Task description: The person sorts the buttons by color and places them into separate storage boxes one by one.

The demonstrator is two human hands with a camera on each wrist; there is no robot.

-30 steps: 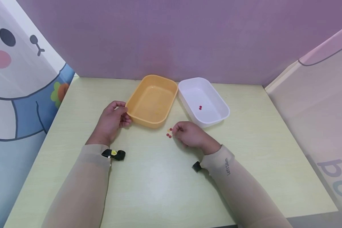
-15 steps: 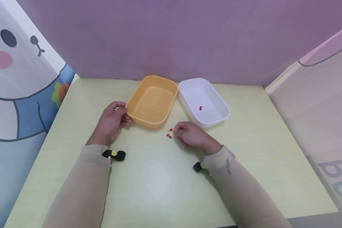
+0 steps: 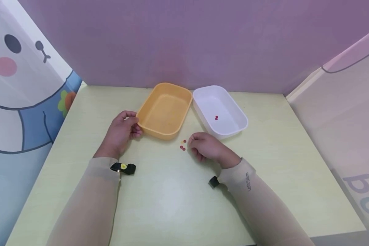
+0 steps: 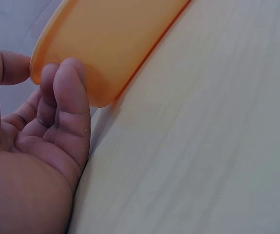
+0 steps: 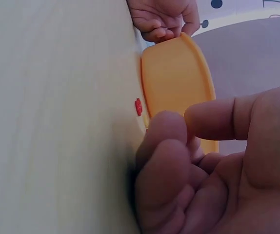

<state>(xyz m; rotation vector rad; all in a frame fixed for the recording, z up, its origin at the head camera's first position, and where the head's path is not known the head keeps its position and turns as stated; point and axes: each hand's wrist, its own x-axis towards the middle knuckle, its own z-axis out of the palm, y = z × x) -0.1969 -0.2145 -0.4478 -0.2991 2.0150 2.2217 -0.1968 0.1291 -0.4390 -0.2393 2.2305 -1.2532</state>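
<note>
My left hand (image 3: 119,133) holds the near left corner of a shallow orange plastic tray (image 3: 146,129). In the left wrist view, its thumb and fingers lie about the orange rim (image 4: 38,58). A few small red discs (image 3: 183,149) and a yellow one (image 3: 182,141) lie in front of the tray. Just right of them, my right hand (image 3: 206,147) rests low over the table with curled fingers, thumb against forefinger. Nothing shows between those fingertips in the right wrist view; anything tiny there would be hidden. A white tray (image 3: 230,127) contains two red discs (image 3: 216,118).
Both trays stand side by side near the purple back wall (image 3: 184,41) on a pale wooden table (image 3: 169,201). A cartoon-printed panel (image 3: 33,85) borders the left side, and a pale panel (image 3: 350,112) the right. Each wrist wears a black strap (image 3: 123,167).
The view has tilted slightly, so everything sits a little lower. My right hand has shifted very slightly right, away from the small discs. My left hand keeps its hold on the orange tray.
</note>
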